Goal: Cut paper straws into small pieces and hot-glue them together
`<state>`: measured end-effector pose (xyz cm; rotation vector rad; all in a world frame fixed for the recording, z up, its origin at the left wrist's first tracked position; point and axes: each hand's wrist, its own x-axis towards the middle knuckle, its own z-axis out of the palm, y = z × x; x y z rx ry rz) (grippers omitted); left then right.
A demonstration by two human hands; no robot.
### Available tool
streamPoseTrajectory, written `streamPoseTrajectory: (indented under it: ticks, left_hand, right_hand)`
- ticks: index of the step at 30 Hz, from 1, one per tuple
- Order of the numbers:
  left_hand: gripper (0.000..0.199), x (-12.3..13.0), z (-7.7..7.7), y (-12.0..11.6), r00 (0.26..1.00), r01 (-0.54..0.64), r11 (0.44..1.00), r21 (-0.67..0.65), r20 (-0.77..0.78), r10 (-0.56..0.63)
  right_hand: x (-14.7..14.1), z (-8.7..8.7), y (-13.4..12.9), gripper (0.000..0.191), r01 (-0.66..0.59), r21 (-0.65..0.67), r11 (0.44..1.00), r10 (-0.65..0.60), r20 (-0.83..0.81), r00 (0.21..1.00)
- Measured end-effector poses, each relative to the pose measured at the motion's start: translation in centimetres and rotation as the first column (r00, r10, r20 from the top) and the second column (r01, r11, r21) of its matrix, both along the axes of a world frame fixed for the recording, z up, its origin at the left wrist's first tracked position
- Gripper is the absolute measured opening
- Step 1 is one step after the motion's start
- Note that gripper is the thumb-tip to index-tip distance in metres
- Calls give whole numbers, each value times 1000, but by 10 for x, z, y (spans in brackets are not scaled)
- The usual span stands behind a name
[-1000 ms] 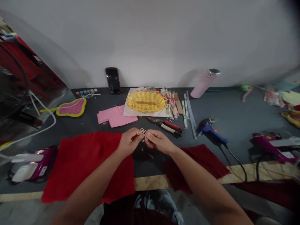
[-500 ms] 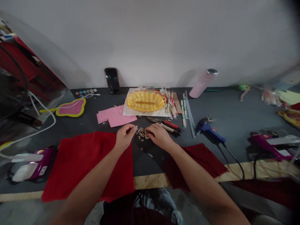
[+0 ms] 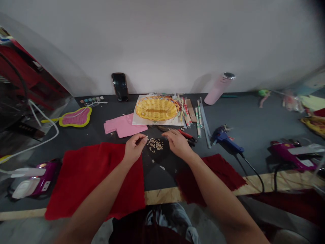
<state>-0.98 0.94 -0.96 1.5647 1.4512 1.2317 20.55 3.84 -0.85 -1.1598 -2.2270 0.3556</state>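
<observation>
A loose pile of small pale bead-like pieces [image 3: 155,144] lies on the dark tabletop between my hands. To its left, my left hand [image 3: 134,147] is closed in a pinch, and a tiny pale piece [image 3: 147,136] shows at the fingertips. My right hand [image 3: 177,144] hovers on the pile's right, fingers stretched out toward the left, with nothing visible in them. Red-handled pliers [image 3: 187,134] lie just behind that hand, partly hidden by it. Under my left forearm spreads a red cloth [image 3: 96,173]; a darker red cloth [image 3: 220,171] is beneath the right one.
Behind the pile, a yellow woven basket [image 3: 157,109] sits on white sheets beside pink paper [image 3: 125,126]. A blue glue gun [image 3: 227,140] with a cord lies rightward. A phone [image 3: 120,87] and a pink bottle [image 3: 219,88] stand by the wall. Purple devices [image 3: 45,178] flank both sides.
My right hand has lifted off the pile and moved slightly up and right, its fingers straightening. The left hand keeps its pinch in nearly the same place.
</observation>
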Motion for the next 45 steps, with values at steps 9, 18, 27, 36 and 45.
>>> streamPoseTrajectory:
  ticks: [9, 18, 27, 36, 45]
  left_hand:
    - [20, 1, 1, 0, 1000, 6, 1000, -9, -9, -6]
    - [20, 1, -2, 1, 999, 9, 1000, -21, 33, -9]
    - [20, 2, -3, 3, 994, 13, 999, -49, 114, -7]
    - [23, 3, 0, 2, 994, 21, 998, -66, 107, -14]
    - [21, 3, -2, 3, 993, 28, 998, -59, 115, -21]
  right_hand:
    - [-9, 0, -7, 35, -136, -4, 991, 133, 217, 967]
    - [-5, -1, -3, 21, -48, -21, 999, 50, 121, 991]
    - [-7, -1, -5, 21, -102, -17, 995, 103, 126, 987]
    - [-9, 0, -8, 31, -146, -20, 989, 147, 212, 966]
    - [-9, 1, -7, 30, -76, -6, 997, 75, 198, 977]
